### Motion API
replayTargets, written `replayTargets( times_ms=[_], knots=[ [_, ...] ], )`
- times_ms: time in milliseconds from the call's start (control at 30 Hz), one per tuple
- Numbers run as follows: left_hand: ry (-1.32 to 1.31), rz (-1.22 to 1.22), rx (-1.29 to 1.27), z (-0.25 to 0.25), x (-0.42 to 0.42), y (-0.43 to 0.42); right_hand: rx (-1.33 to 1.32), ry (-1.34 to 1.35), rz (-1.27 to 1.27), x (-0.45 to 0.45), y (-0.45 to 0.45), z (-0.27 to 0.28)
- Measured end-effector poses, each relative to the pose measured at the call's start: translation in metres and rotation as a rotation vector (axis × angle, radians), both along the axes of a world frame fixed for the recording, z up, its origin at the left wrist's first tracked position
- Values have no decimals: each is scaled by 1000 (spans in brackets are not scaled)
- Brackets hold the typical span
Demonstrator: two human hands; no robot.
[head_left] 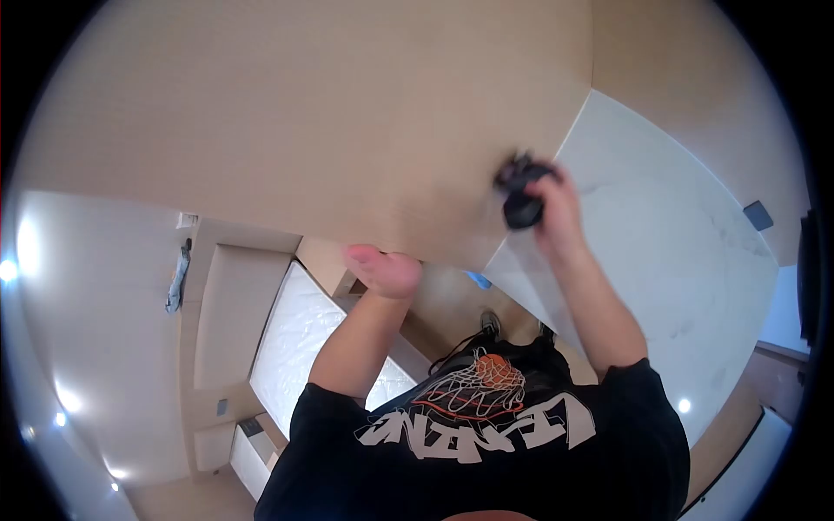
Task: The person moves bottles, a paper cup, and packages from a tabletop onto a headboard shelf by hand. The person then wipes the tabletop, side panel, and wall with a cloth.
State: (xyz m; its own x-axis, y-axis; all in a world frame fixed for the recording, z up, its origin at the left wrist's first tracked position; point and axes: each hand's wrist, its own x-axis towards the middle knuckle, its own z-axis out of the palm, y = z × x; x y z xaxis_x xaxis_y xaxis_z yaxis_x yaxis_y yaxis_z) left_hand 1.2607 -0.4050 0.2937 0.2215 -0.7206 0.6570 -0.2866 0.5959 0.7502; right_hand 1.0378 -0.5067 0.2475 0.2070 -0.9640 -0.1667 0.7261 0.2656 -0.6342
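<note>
My right hand [556, 204] is closed round a black handheld tool [523, 195]. Motion smears the tool, so its exact kind does not show. It is held in front of a large beige wood-grain panel [304, 113], close to where that panel meets a white marbled panel [669, 226]; I cannot tell whether it touches either. At the lower edge of the beige panel is my left hand [387, 271], bent at the wrist. Its fingers are mostly hidden, so whether it grips or only rests against that edge does not show.
Below left lies a mattress [300, 326] in shiny wrapping, beside a padded headboard [239, 317]. Something blue [477, 280] is on the floor near my shoe [492, 323]. A grey wall plate [758, 215] sits at the far right. Ceiling lights shine at the left.
</note>
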Motion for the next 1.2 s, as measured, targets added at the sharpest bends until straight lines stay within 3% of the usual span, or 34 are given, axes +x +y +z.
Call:
replayTargets(
  times_ms=[67, 133, 167, 233, 300, 333, 367, 400, 433, 467, 500, 567, 600, 700, 767, 833, 867, 900, 933, 967, 1000, 1100, 1133, 1200],
  knots=[
    [19, 101, 13, 14, -10, 5, -325, -7, -177, -7, -30, 71],
    [197, 186, -53, 30, -44, 2, -600, 146, -331, 7, -56, 103],
    [124, 196, -59, 32, -42, 3, -721, 262, -402, 19, -66, 110],
    [-27, 217, -68, 34, -36, 1, -908, 517, -726, 45, -68, 97],
    [-393, 374, -169, 37, -28, 1, -1127, 575, -619, 59, -30, 60],
    [-386, 374, -166, 36, -27, 1, -1500, 649, -583, 57, -10, 56],
    [-378, 374, -163, 35, -27, 1, -1559, 652, -542, 62, 16, 40],
    [-183, 280, -104, 29, -29, 4, -1618, 653, -497, 67, 42, 23],
    [9, 179, -40, 20, -38, 1, -1667, 634, -681, 67, 48, 4],
    [259, 94, -155, 17, -43, -4, -1623, 684, -605, 66, 43, 11],
    [60, 151, -150, 25, -41, -2, -1577, 733, -528, 64, 34, 26],
    [-223, 239, -139, 44, -37, 4, -1525, 705, -459, 62, -1, 86],
    [-304, 269, -142, 49, -35, 7, -1486, 747, -789, 65, -13, 133],
    [-172, 216, -140, 39, -55, 5, -1388, 597, -1101, 47, -58, 248],
    [-18, 137, -88, 25, -55, 3, -1481, 573, -1187, 46, -64, 274],
    [123, 112, -86, 26, -61, 0, -1628, 674, -1024, 35, -48, 271],
    [194, 108, -99, 28, -65, -2, -1799, 649, -1020, 41, -43, 243],
    [320, 40, -82, 26, -55, -1, -1934, 794, -956, 53, -37, 198],
    [438, -33, -63, 19, -54, -2, -2054, 978, -734, 41, -19, 169],
    [509, -129, -77, 20, -55, -2, -2116, 787, -834, 44, -18, 122],
    [582, -223, -88, 21, -56, -2, -2193, 765, -849, 39, -18, 102],
    [589, -336, -84, 33, -60, 2, -2294, 782, -818, 26, -35, 115],
    [662, -318, -109, 34, -62, -1, -2301, 804, -786, 29, -39, 132],
    [546, -289, -109, 31, -61, -1, -2269, 827, -893, 33, -49, 193]
  ],
)
